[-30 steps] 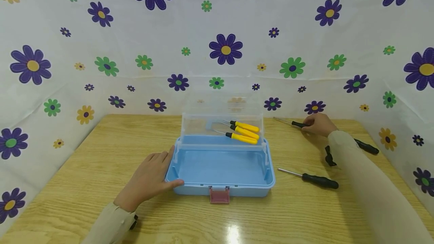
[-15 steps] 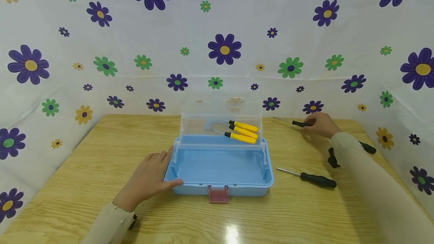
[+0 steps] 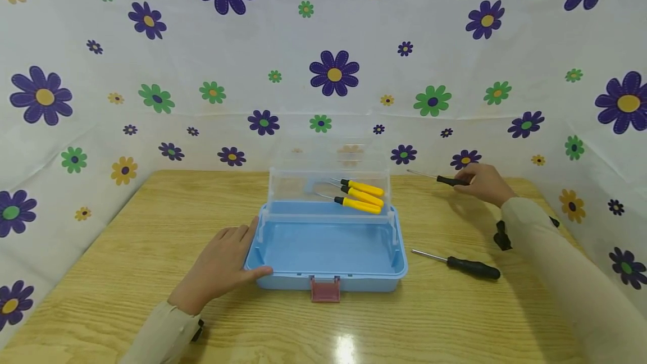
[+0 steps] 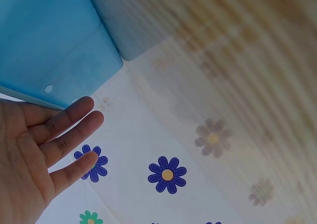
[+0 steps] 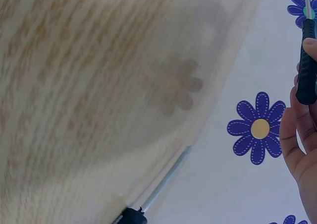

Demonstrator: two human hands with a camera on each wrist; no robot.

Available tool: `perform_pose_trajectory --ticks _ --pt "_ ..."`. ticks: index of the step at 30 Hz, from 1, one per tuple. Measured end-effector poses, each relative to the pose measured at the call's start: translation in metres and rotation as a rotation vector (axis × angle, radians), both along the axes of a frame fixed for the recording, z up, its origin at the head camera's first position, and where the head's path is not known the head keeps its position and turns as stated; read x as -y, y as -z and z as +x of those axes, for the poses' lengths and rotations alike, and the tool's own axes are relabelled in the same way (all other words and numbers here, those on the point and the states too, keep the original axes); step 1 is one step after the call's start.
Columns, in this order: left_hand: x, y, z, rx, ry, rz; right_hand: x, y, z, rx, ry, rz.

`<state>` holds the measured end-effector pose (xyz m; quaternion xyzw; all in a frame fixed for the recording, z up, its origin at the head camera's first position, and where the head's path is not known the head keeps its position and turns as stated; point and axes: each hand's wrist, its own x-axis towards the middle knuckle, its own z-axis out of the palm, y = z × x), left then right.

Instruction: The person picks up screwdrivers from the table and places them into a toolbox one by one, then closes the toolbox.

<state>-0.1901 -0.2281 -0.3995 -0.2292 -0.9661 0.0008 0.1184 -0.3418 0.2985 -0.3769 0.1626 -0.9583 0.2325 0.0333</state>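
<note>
My left hand [image 3: 222,263] rests against the left side of a light-blue toolbox [image 3: 328,283], its thumb on the front rim. In the left wrist view its fingers [image 4: 69,142] are loosely extended beside the blue wall. My right hand [image 3: 485,182], at the back right, holds a black-handled screwdriver [image 3: 447,180] by the handle. Its shaft points left and looks slightly raised. In the right wrist view the thumb presses on the dark handle [image 5: 306,78]. Three yellow-handled tools with thin metal shafts [image 3: 361,198] lie in the toolbox's clear upper tray [image 3: 293,190].
Another black-handled screwdriver [image 3: 472,267] lies on the wooden table [image 3: 374,324], right of the toolbox. Behind the right sleeve [image 3: 536,229] a dark handle [image 3: 554,222] barely shows. The toolbox's pink latch [image 3: 326,290] hangs down in front. A flowered cloth [image 3: 202,60] encloses the table's back and sides.
My right hand has lifted slightly and shifted right with the screwdriver; its sleeve now covers more of the dark handle behind it. The left hand stays on the toolbox.
</note>
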Motion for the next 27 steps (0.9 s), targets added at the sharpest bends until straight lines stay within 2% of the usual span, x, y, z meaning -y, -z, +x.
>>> perform_pose_trajectory --ticks 15,27 --pt "-0.001 -0.003 -0.001 0.012 -0.001 0.019 0.003 -0.019 0.009 -0.07 -0.04 -0.02" --pt "-0.001 -0.005 -0.001 0.024 -0.01 0.008 0.007 -0.033 0.009 -0.103 -0.032 -0.01"
